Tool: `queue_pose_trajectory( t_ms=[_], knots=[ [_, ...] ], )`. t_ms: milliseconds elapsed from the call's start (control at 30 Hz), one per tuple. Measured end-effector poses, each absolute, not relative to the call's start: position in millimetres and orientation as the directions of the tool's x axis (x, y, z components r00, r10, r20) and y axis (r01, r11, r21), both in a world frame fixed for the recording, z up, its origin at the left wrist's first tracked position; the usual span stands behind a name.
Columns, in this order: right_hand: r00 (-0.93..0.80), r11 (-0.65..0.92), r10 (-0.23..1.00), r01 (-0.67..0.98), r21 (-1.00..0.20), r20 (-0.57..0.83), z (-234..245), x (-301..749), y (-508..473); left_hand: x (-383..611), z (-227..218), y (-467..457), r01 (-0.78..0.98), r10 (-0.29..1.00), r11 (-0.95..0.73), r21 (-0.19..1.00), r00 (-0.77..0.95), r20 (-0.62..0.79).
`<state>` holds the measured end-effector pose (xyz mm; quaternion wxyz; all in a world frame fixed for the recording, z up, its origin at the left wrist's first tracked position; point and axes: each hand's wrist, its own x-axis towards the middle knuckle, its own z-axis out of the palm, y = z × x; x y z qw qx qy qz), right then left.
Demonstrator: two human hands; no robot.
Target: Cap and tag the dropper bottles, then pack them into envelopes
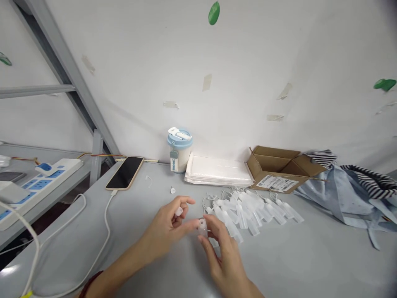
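My right hand (225, 252) pinches a small translucent plastic bottle (202, 228) between thumb and fingers, its open mouth facing up towards me. My left hand (166, 225) is just to its left, with a small white cap (179, 211) tucked in its curled fingers. The left thumb reaches across to the bottle's rim; whether it presses there I cannot tell. Beyond and right of my right hand lies a loose pile of similar translucent bottles (242, 213), many with thin white cords. A small white round piece (173, 190) lies on the table beyond my left hand.
Along the wall stand a lidded blue-and-white cup (181, 155), a stack of white packets (218, 169) and an open cardboard box (276, 171). A light blue fabric bag (338, 194) lies far right. A phone (125, 174) with a white cable (107, 219) and a power strip (40, 188) are left.
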<state>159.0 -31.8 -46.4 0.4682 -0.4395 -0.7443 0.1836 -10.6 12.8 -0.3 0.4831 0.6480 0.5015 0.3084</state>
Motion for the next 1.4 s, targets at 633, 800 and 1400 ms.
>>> queue_pose_trajectory(
  t_ms=[633,800,1400],
  knots=[
    [-0.300,0.563,0.807,0.651,-0.510,0.509,-46,169,-22,-25,-11,19,0.137,0.809,0.379,0.915,0.432,-0.400],
    [-0.361,0.599,0.786,0.647,-0.472,0.502,-47,174,-18,-25,-8,13,0.226,0.667,0.277,0.934,0.655,-0.357],
    [-0.539,0.751,0.626,0.611,-0.251,0.563,-39,174,-18,-20,-12,11,0.342,0.644,0.250,0.906,0.640,-0.420]
  ],
)
